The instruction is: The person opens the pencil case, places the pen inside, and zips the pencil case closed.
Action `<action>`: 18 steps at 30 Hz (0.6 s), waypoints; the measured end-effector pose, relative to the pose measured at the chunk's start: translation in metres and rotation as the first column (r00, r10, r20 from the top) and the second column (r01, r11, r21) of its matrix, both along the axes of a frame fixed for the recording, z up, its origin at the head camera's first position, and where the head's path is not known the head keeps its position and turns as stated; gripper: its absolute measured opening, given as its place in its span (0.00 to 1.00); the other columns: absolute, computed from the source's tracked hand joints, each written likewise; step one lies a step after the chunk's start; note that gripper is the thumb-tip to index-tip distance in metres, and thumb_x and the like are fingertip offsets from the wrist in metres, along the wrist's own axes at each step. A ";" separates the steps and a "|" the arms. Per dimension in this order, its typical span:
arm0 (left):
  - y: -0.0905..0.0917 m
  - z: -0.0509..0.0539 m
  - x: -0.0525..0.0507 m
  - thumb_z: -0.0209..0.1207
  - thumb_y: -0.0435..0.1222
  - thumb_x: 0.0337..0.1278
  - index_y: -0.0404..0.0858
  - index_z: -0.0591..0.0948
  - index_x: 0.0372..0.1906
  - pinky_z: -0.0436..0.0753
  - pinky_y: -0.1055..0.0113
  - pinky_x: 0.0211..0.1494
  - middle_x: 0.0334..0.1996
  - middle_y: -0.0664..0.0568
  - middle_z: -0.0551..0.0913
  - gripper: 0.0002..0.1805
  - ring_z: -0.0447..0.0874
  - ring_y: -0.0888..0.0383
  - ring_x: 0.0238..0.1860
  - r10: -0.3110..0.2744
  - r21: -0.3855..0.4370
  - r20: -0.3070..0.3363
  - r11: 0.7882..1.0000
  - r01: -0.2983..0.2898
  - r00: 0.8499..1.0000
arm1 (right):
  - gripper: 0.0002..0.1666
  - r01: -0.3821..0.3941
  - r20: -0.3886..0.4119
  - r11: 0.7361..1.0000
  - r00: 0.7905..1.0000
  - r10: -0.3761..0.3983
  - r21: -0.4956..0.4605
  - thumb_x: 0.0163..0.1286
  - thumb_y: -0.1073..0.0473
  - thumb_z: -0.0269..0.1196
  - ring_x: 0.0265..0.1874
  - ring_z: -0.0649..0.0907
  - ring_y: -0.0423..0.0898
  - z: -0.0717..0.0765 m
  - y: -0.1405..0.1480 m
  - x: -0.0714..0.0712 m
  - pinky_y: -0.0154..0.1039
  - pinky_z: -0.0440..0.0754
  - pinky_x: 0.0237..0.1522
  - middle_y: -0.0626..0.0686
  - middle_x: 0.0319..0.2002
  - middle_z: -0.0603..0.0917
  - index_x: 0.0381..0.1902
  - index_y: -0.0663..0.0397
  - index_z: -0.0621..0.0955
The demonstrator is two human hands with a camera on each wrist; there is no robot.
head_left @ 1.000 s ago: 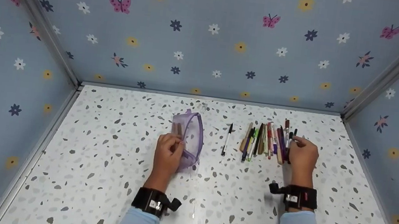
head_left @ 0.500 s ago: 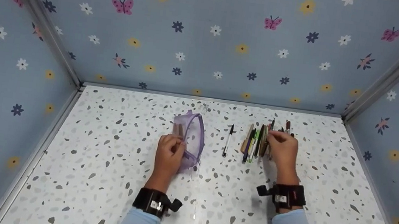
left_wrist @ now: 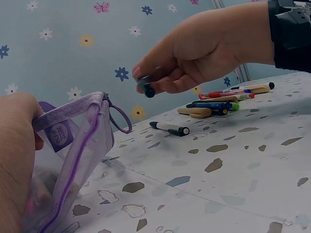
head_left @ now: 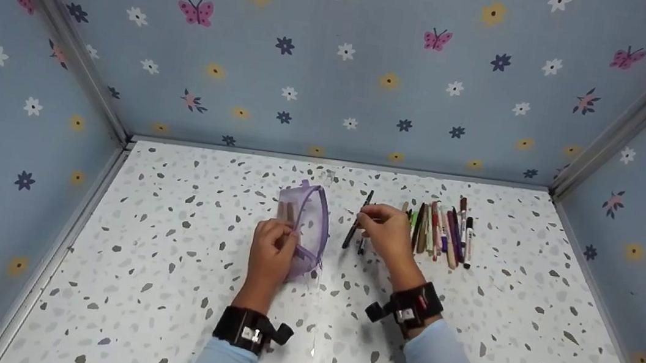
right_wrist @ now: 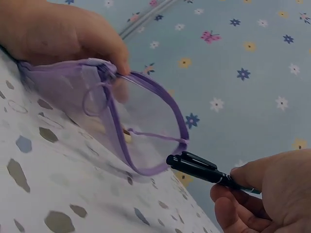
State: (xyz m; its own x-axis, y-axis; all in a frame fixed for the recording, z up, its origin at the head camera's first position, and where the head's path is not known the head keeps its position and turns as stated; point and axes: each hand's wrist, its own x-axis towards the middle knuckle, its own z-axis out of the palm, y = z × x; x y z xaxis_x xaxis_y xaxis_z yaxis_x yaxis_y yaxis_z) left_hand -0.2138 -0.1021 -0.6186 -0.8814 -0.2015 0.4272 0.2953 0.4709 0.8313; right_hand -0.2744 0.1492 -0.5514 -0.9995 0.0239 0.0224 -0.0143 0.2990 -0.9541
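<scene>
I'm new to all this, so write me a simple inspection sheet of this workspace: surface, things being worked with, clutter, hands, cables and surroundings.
Surface: white speckled table.
Job's things: purple pouch, mouth open, with brown items showing through its mesh; black pen; white pen with a black cap, lying apart from a row of mixed pens.
Clutter: nothing seen beyond these.
Hands: left hand grips the pouch; right hand pinches the black pen above the table; both wrists wear black straps.
Cables: nothing seen.
Surroundings: blue walls with flowers and butterflies on three sides.
</scene>
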 end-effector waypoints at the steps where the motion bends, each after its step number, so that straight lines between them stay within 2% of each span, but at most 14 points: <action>1: 0.000 0.000 0.000 0.67 0.34 0.74 0.35 0.88 0.35 0.81 0.49 0.67 0.53 0.44 0.92 0.09 0.82 0.44 0.60 0.001 -0.001 0.004 1.000 -0.001 1.000 | 0.13 -0.016 -0.007 1.000 1.000 0.016 0.004 0.77 0.65 0.74 0.41 0.95 0.59 0.000 -0.007 0.000 0.42 0.95 0.40 0.61 0.47 0.96 0.54 0.66 0.91; 7: -0.001 0.003 0.000 0.68 0.35 0.73 0.35 0.88 0.35 0.82 0.47 0.68 0.54 0.44 0.91 0.08 0.82 0.45 0.61 0.000 0.009 0.024 1.000 0.000 1.000 | 0.10 -0.084 -0.043 0.995 0.995 0.086 0.047 0.76 0.65 0.74 0.38 0.95 0.57 -0.002 -0.049 0.000 0.42 0.94 0.38 0.58 0.44 0.96 0.52 0.65 0.92; 11: -0.001 0.003 0.000 0.68 0.35 0.74 0.35 0.88 0.36 0.82 0.47 0.68 0.55 0.43 0.91 0.08 0.82 0.45 0.61 -0.005 0.016 0.021 1.000 0.005 1.000 | 0.08 -0.140 -0.061 0.985 0.987 0.147 0.102 0.75 0.66 0.74 0.37 0.93 0.49 -0.005 -0.069 0.002 0.37 0.93 0.40 0.57 0.44 0.96 0.49 0.64 0.92; 14: -0.001 0.002 0.000 0.68 0.35 0.74 0.35 0.88 0.36 0.82 0.47 0.68 0.55 0.42 0.91 0.08 0.82 0.45 0.61 -0.006 0.018 0.027 1.000 0.005 1.000 | 0.08 -0.194 -0.059 0.968 0.977 0.206 0.161 0.75 0.66 0.74 0.39 0.94 0.44 -0.007 -0.077 0.004 0.35 0.92 0.43 0.57 0.45 0.97 0.49 0.61 0.93; 18: 0.000 0.002 0.000 0.67 0.34 0.73 0.34 0.89 0.36 0.81 0.47 0.68 0.54 0.41 0.91 0.08 0.81 0.44 0.61 -0.004 0.014 0.023 1.000 0.004 1.000 | 0.10 -0.251 -0.064 0.948 0.961 0.268 0.195 0.77 0.66 0.73 0.41 0.96 0.48 -0.009 -0.077 0.007 0.36 0.93 0.43 0.58 0.46 0.97 0.52 0.62 0.93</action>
State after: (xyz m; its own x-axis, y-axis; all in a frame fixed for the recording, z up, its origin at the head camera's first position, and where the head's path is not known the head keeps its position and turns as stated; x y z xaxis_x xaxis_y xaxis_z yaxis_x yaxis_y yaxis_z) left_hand -0.2143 -0.1023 -0.6169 -0.8918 -0.2040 0.4038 0.2776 0.4581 0.8444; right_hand -0.2676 0.0726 -0.5602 -0.9643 -0.2488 0.0902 -0.1962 0.4432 -0.8747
